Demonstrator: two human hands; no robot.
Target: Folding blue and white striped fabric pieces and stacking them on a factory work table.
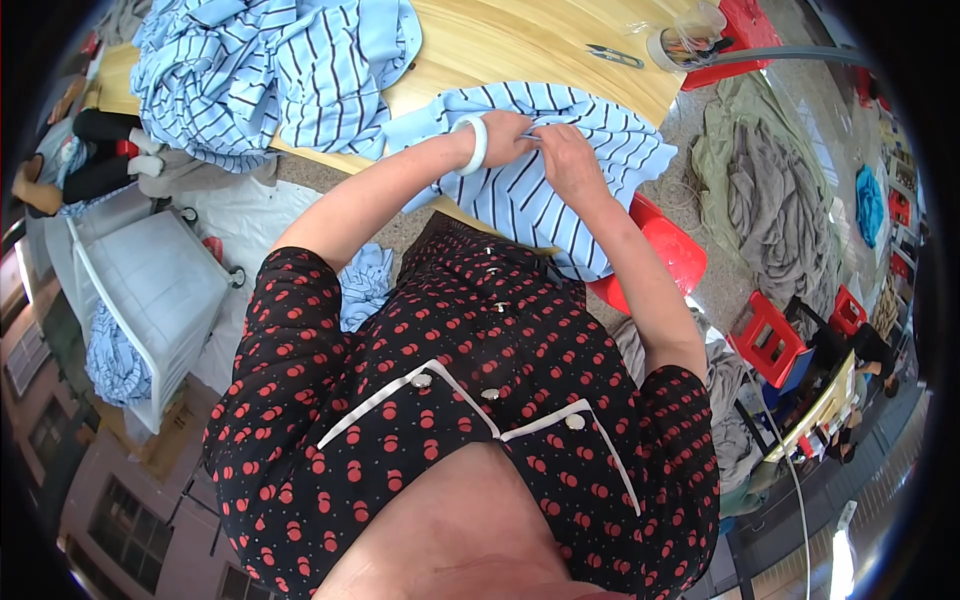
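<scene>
A light blue striped garment (510, 195) lies over the table's near edge and hangs down toward my lap. My left hand (508, 138), with a pale bangle at the wrist, pinches a bit of this cloth. Right beside it, my right hand (572, 163) is closed on the same piece, and the fingertips of both hands nearly meet. Part of the gripped cloth is hidden behind the fingers. To the left on the table rests a heap of the same blue striped garments (270, 80).
Thread snips (614, 56) lie near a container of tools (684, 46) at the table's far right. A red stool (668, 250) stands beside my right arm. On the left is a white wheeled bin (150, 280) with striped cloth; grey fabric (780, 200) is piled on the right.
</scene>
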